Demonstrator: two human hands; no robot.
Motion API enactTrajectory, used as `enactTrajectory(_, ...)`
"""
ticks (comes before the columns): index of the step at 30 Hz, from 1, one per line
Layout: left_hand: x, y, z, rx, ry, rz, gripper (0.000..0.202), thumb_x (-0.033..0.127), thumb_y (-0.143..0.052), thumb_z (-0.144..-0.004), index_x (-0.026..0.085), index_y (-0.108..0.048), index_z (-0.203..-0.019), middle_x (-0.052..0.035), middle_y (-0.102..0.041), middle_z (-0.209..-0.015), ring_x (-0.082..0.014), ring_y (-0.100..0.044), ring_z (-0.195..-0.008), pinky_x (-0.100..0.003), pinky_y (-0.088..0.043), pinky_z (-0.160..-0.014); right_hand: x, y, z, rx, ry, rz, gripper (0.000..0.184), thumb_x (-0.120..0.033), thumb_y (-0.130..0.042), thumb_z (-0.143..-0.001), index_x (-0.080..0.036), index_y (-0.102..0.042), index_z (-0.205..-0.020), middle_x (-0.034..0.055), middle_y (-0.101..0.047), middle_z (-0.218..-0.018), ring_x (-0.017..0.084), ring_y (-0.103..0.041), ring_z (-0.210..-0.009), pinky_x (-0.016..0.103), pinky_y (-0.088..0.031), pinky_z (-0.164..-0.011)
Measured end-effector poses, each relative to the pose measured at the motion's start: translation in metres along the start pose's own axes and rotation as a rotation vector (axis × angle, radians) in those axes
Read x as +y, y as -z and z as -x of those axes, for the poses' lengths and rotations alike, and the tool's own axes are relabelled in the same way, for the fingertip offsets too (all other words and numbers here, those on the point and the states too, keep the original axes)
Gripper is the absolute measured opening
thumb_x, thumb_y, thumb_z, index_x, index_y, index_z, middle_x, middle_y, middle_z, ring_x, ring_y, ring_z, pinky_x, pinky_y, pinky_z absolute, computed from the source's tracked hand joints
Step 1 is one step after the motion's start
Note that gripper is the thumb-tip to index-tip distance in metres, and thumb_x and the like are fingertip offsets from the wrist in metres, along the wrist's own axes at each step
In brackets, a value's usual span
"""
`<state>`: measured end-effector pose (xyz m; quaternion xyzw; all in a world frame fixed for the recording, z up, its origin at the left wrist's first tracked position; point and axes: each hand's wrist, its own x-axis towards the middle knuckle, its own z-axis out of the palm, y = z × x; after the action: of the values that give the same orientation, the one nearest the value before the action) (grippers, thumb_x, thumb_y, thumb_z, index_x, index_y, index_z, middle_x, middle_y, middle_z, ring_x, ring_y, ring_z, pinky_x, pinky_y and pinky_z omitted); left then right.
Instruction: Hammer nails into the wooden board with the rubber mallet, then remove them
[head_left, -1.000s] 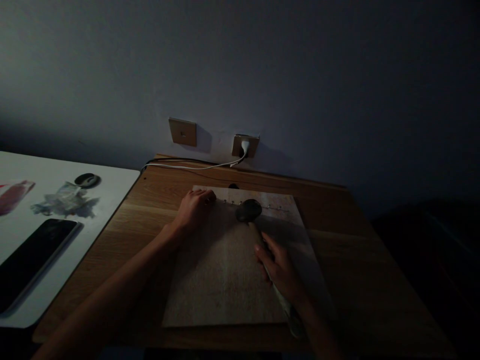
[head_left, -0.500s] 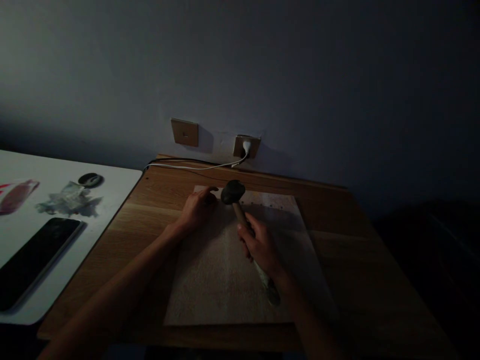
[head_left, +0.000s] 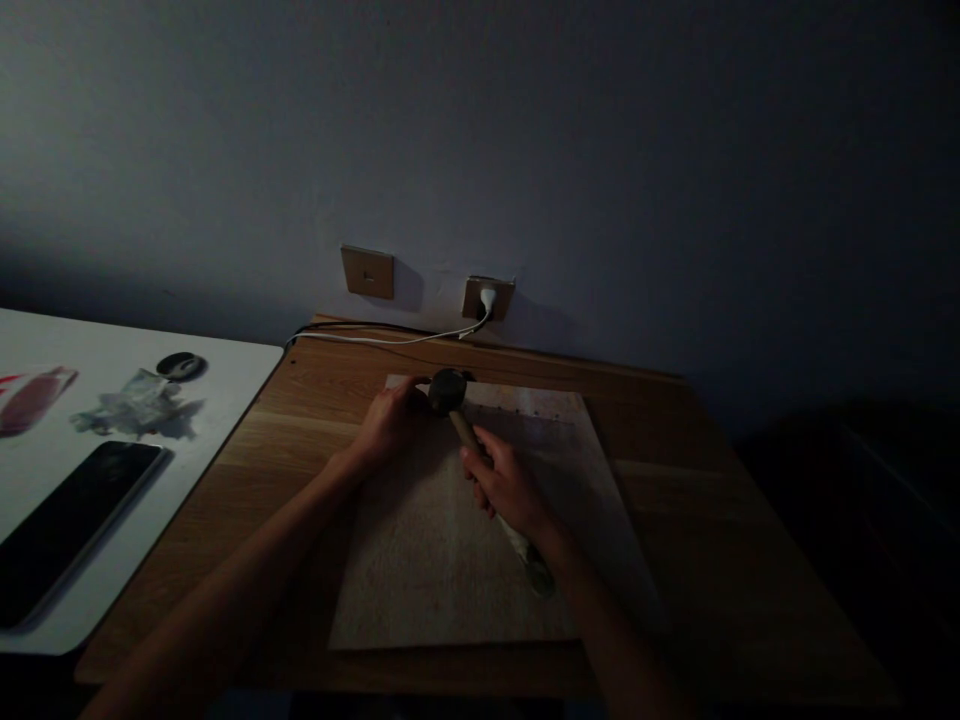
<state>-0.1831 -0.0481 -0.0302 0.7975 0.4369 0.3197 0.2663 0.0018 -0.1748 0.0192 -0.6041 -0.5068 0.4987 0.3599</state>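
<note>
A pale wooden board [head_left: 435, 560] lies on a brown wooden table [head_left: 300, 420] in dim light. My right hand [head_left: 506, 487] is wrapped round the handle of a hammer [head_left: 472, 440], whose dark head sits low over the board's far left corner. My left hand [head_left: 390, 420] rests at that corner, fingers curled and pinched right beside the hammer head; what it pinches is too small to see. A row of small nails [head_left: 544, 412] runs along the board's far edge.
A white surface [head_left: 225, 370] adjoins the table on the left, bearing a dark phone [head_left: 67, 525], crumpled wrappers [head_left: 127, 408] and a small dark disc [head_left: 178, 365]. A switch plate [head_left: 367, 271] and a socket [head_left: 487, 296] with a white cable are on the wall.
The hammer was lying on the board at right; my right hand picked it up and swung its head left to my left hand's fingertips.
</note>
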Motion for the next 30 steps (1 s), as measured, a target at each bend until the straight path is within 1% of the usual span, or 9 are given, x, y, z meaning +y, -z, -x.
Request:
enactTrajectory(3, -0.007, 0.000, 0.002, -0.011, -0.034, -0.011, 0.043, 0.025, -0.061, -0.085, 0.019, -0.056, -0.127, -0.0052, -0.073, -0.103, -0.0192, -0.070, -0.089, -0.031, -0.056, -0.080, 0.008, 0.006, 0.023, 0.102, -0.036, -0.156, 0.070, -0.048, -0.060, -0.089, -0.029, -0.035, -0.151, -0.0083, -0.055, -0.073, 0.006, -0.046, -0.038, 0.016, -0.034, -0.030)
enactTrajectory(5, -0.010, 0.002, 0.009, 0.019, -0.081, -0.063, 0.041, 0.029, -0.060, -0.087, 0.019, -0.057, -0.127, -0.0088, -0.068, -0.115, -0.0220, -0.067, -0.102, -0.036, -0.056, -0.088, 0.015, 0.010, 0.045, 0.204, -0.060, -0.303, 0.076, -0.052, -0.061, -0.089, -0.034, -0.027, -0.155, -0.0070, -0.059, -0.077, 0.007, -0.049, -0.041, 0.017, -0.037, -0.032)
enactTrajectory(7, -0.009, 0.005, 0.021, 0.048, -0.122, -0.137, 0.040, 0.033, -0.059, -0.090, 0.020, -0.058, -0.127, -0.0111, -0.062, -0.125, -0.0255, -0.061, -0.114, -0.042, -0.054, -0.097, 0.024, 0.014, 0.066, 0.263, -0.083, -0.406, 0.065, -0.057, -0.058, -0.090, -0.033, -0.040, -0.148, -0.0042, -0.061, -0.081, 0.008, -0.052, -0.044, 0.019, -0.042, -0.036)
enactTrajectory(9, -0.004, 0.010, 0.037, 0.058, -0.148, -0.198, 0.039, 0.035, -0.057, -0.092, 0.021, -0.057, -0.129, -0.0116, -0.058, -0.130, -0.0279, -0.057, -0.121, -0.047, -0.050, -0.104, 0.033, 0.018, 0.079, 0.298, -0.069, -0.412, 0.053, -0.061, -0.058, -0.089, -0.025, -0.060, -0.128, -0.0018, -0.060, -0.078, 0.011, -0.056, -0.050, 0.022, -0.048, -0.042)
enactTrajectory(12, 0.003, 0.016, 0.061, 0.054, -0.158, -0.236, 0.038, 0.035, -0.055, -0.094, 0.023, -0.057, -0.129, -0.0116, -0.055, -0.133, -0.0281, -0.056, -0.123, -0.049, -0.049, -0.105, 0.043, 0.022, 0.083, 0.380, 0.006, -0.327, 0.049, -0.067, -0.063, -0.082, -0.021, -0.069, -0.098, 0.0012, -0.061, -0.077, 0.015, -0.061, -0.064, 0.024, -0.054, -0.052)
enactTrajectory(17, 0.004, 0.024, 0.098, 0.061, -0.097, -0.302, 0.038, 0.037, -0.054, -0.095, 0.025, -0.056, -0.131, -0.0107, -0.053, -0.136, -0.0278, -0.061, -0.118, -0.049, -0.053, -0.101, 0.052, 0.017, 0.073, 0.343, 0.014, -0.218, 0.056, -0.076, -0.056, -0.081, -0.021, -0.064, -0.089, -0.0031, -0.053, -0.065, 0.013, -0.053, -0.050, 0.021, -0.045, -0.038)
enactTrajectory(21, 0.003, 0.034, 0.125, 0.080, -0.032, -0.377, 0.037, 0.041, -0.051, -0.097, 0.025, -0.057, -0.130, -0.0113, -0.053, -0.139, -0.0288, -0.062, -0.119, -0.050, -0.054, -0.102, 0.056, 0.012, 0.072, 0.275, 0.026, 0.013, 0.059, -0.073, -0.039, -0.092, -0.021, -0.067, -0.098, -0.0026, -0.056, -0.061, 0.015, -0.055, -0.048, 0.024, -0.046, -0.043)
enactTrajectory(25, 0.012, 0.042, 0.145, 0.083, -0.021, -0.377, 0.036, 0.045, -0.048, -0.098, 0.025, -0.059, -0.127, -0.0107, -0.055, -0.140, -0.0274, -0.065, -0.118, -0.044, -0.057, -0.099, 0.053, 0.008, 0.075, 0.318, 0.122, 0.367, 0.049, -0.060, -0.040, -0.099, -0.025, -0.071, -0.114, 0.0068, -0.073, -0.089, 0.023, -0.071, -0.084, 0.032, -0.055, -0.077)
enactTrajectory(30, 0.026, 0.039, 0.156, 0.050, -0.106, -0.359, 0.032, 0.043, -0.048, -0.099, 0.028, -0.059, -0.126, -0.0094, -0.055, -0.140, -0.0253, -0.068, -0.113, -0.039, -0.061, -0.092, 0.061, 0.018, 0.101, 0.375, 0.292, 0.590, 0.045, -0.045, -0.041, -0.103, -0.027, -0.059, -0.140, 0.0108, -0.076, -0.103, 0.027, -0.072, -0.094, 0.041, -0.058, -0.084)
